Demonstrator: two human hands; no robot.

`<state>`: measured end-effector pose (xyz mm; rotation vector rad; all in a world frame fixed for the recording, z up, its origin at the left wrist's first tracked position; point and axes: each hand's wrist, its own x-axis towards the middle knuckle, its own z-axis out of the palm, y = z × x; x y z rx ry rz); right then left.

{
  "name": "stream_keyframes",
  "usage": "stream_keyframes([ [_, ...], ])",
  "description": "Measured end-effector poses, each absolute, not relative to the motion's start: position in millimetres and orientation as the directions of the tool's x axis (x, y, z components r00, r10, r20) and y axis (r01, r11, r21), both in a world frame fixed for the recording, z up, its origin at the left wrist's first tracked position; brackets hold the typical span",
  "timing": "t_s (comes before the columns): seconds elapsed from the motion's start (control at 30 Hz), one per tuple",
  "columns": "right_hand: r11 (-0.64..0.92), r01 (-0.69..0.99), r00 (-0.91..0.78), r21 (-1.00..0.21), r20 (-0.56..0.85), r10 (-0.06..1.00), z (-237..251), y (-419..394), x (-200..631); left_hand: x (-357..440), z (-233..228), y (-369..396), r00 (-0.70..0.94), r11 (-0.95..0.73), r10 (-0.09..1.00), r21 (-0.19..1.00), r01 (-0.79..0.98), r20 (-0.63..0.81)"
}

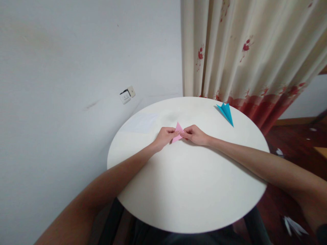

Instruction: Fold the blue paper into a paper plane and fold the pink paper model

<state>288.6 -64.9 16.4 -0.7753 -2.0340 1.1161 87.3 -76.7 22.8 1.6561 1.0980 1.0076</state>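
Just beyond the middle of the round white counter (pixel 194 190), between two sets of fingertips, is the small folded pink paper (pixel 178 127), its narrow point facing away from the person. The likeliest trouble, I judge, is a crooked or wrinkled crease: with the thumbs working on so small a piece, an uneven pull from either side could skew its layers or tear an edge. Too slack a pinch might also let the folds spring apart. The left grip (pixel 162 137) is closed on the paper's left side, thumb laid over it and fingers curled; the right grip (pixel 195 134) pinches the right side likewise, the two nearly meeting over the paper. Neither is spread, and no other object shows in them. Whether the paper touches the counter underneath, I cannot tell.

Farther out, a faint white sheet (pixel 140 122) lies flat toward the counter's far left side. Near the far right edge rests a blue paper plane (pixel 227 114), nose pointing back toward the person, well apart from the fingers. Past the rim are a pale wall (pixel 76 68) with a white socket (pixel 125 97), and a cream curtain (pixel 235 68) with red flowers.
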Motion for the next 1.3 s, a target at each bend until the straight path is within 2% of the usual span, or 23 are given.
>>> stream_keyframes([
  [0.2, 0.339, 0.118, -0.690, -0.933, 0.169, 0.703, 17, -67, 290, 89, 26, -78, 0.222, -0.238, 0.955, 0.956, 0.173, 0.197],
  [0.47, 0.284, 0.086, -0.743, -0.955, 0.129, 0.657, 18, -67, 291, 89, 23, -74, 0.088, -0.240, 0.968, 0.969, 0.062, 0.234],
  [0.6, 0.284, 0.090, -0.747, -0.955, 0.123, 0.654, 16, -67, 291, 82, 18, -65, -0.007, -0.200, 0.980, 0.979, -0.024, 0.200],
  [0.67, 0.301, 0.087, -0.712, -0.950, 0.152, 0.685, 15, -65, 291, 80, 17, -63, 0.018, -0.155, 0.988, 0.986, -0.068, 0.156],
  [0.8, 0.337, 0.072, -0.568, -0.939, 0.239, 0.788, 10, -56, 291, 85, 18, -68, 0.242, -0.111, 0.963, 0.992, -0.059, 0.123],
  [0.87, 0.343, 0.059, -0.511, -0.937, 0.267, 0.817, 7, -52, 291, 88, 19, -71, 0.304, -0.131, 0.942, 0.990, -0.051, 0.140],
  [1.3, 0.251, -0.015, -0.458, -0.968, 0.230, 0.859, 10, -54, 290, 87, 21, -75, 0.335, -0.211, 0.918, 0.977, -0.044, 0.213],
])
